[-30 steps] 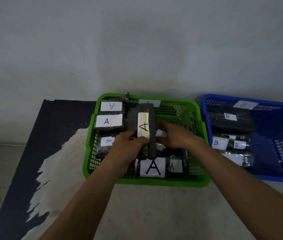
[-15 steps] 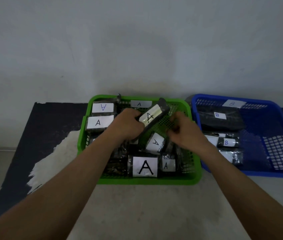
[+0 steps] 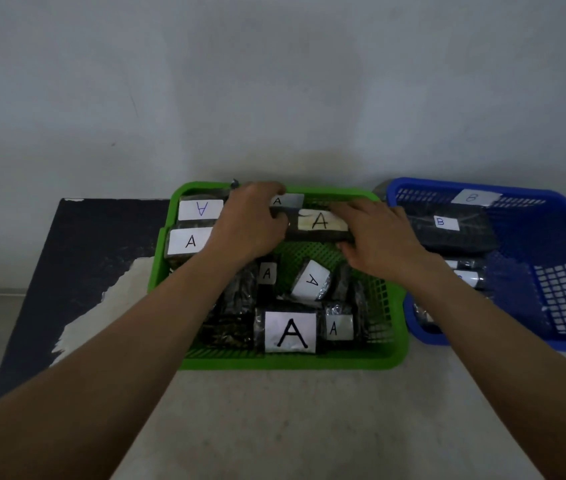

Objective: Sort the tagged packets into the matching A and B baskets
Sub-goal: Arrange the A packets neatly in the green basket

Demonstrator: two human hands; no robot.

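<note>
Spanning both hands, A packet, seemingly near green basket's far edge

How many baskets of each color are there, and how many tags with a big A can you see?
Green basket: 1
Blue basket: 1
White A tags that show: 8, counting the one on the packet that the left hand and right hand hold over the green basket
Total: 2 baskets, 8 A tags
</note>
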